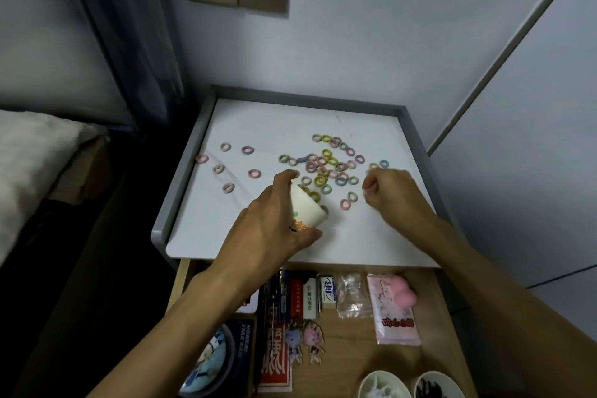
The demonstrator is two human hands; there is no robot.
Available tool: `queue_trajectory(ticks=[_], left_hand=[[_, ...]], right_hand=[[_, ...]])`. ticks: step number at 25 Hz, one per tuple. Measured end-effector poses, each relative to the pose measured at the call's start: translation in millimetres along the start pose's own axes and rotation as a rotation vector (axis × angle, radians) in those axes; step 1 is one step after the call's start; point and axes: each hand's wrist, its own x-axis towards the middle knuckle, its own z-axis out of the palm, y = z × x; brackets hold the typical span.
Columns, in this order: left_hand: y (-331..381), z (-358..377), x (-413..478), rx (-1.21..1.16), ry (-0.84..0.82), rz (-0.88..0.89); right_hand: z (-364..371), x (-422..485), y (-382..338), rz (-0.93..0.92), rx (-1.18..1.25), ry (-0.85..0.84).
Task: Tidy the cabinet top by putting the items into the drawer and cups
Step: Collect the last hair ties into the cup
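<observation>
Several small pastel hair rings [326, 161] lie scattered over the white cabinet top [265, 126], most in a cluster at the middle right, a few loose ones [254, 173] to the left. My left hand [274, 223] grips a white paper cup [307, 212] tipped on its side, mouth toward the cluster, with a few rings at its opening. My right hand [392, 192] hovers at the cluster's right edge with fingers curled; whether it pinches a ring is hidden. Below, the wooden drawer [352, 355] stands pulled out.
The drawer holds small boxes [305, 297], keychain figures [305, 344], a pink packet [394, 310], a clear bag and a round blue item [210, 362]. Two cups [384, 384] sit at its front right. A grey rim [181, 171] borders the top; a bed lies left.
</observation>
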Motion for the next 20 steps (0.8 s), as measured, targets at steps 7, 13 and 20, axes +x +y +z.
queue_trajectory(ticks=[7, 13, 20], left_hand=[[9, 7, 6, -0.198, -0.057, -0.044], [11, 6, 4, -0.213, -0.042, -0.055], [13, 9, 6, -0.168, -0.01, -0.064]], right_hand=[[-23, -40, -74, -0.395, 0.696, -0.307], [-19, -38, -59, -0.271, 0.67, -0.05], [-8, -43, -46, -0.101, 0.831, -0.29]])
